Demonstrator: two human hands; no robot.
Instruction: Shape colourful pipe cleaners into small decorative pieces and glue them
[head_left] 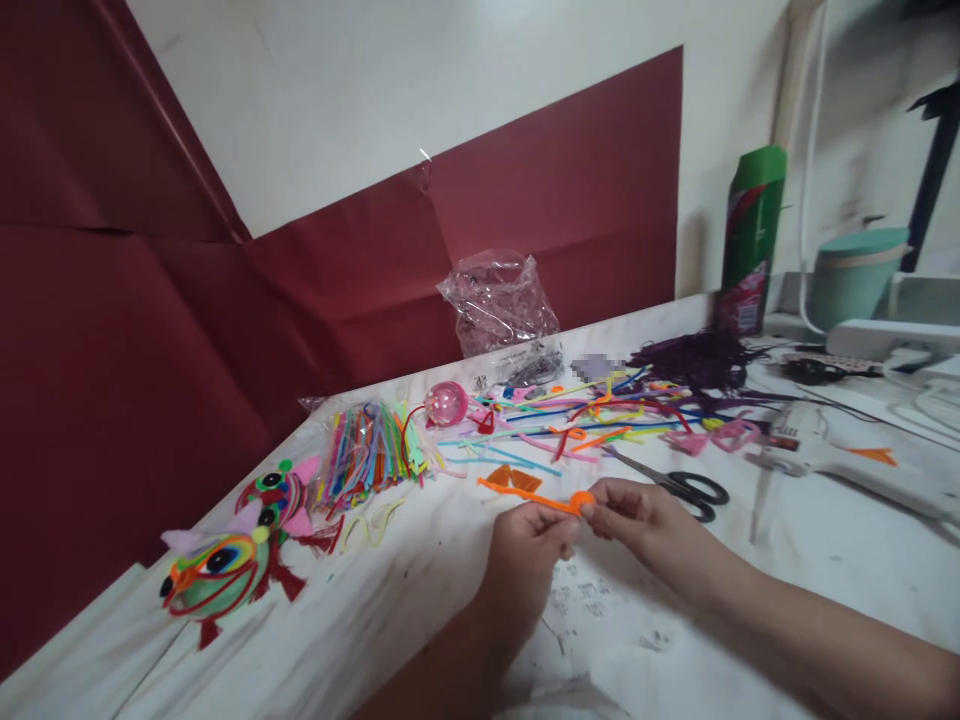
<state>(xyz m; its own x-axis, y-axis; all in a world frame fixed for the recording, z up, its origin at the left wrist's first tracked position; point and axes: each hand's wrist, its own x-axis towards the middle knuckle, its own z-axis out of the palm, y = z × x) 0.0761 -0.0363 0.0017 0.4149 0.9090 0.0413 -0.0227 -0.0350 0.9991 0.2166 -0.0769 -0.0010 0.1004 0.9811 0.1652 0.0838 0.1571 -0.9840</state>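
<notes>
An orange pipe cleaner [517,491] runs between my two hands, with one end rolled into a small coil [580,502]. My left hand [531,552] is closed on its straight stretch. At the coil, my right hand [628,520] pinches with thumb and fingers. The free end of the pipe cleaner points left past my left hand. Just behind it lie two brown-orange bow-like pieces [514,478]. Black-handled scissors [675,483] rest open beyond my right hand.
A packet of colored pipe cleaners [367,450] lies left of center; loose ones spread behind my hands. Two decorated fish-like crafts [225,575] sit at left. A pink clear ball [446,405], plastic bag [501,300], white glue gun [817,450] and green bottle [752,235] stand around.
</notes>
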